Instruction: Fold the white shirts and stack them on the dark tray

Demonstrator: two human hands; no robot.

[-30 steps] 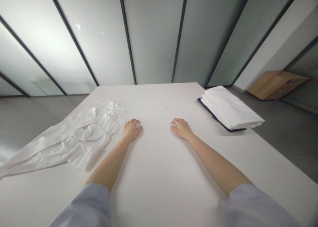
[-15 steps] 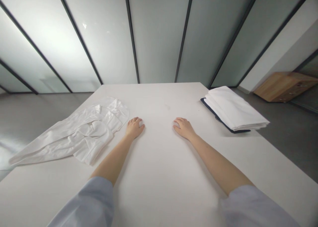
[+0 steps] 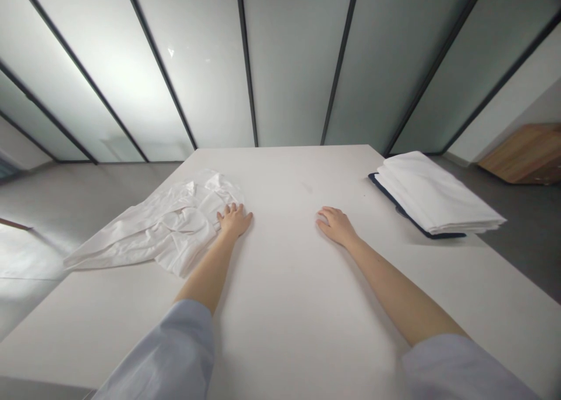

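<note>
My left hand [image 3: 234, 220] has its fingers spread at the right edge of a crumpled white garment [image 3: 175, 225], which lies loosely across the left of the table. Whether the fingertips touch the cloth or hover over it I cannot tell. On the bare tabletop, right of the middle, rests my right hand [image 3: 335, 223], fingers a little curved and apart, holding nothing. Farther right lies a stack of folded white cloth [image 3: 438, 192] on top of a dark navy piece [image 3: 401, 212] whose left and front edges show beneath it.
The white table [image 3: 280, 306] reaches away toward a frosted glass wall [image 3: 289, 67] with dark frames. The folded stack overhangs the table's right edge. A wooden cabinet [image 3: 521, 152] stands on the grey floor [image 3: 539, 260] at the far right.
My left hand has moved left toward the crumpled garment and its fingers have spread. The right hand stays in place on the table. The whole view has turned slightly left.
</note>
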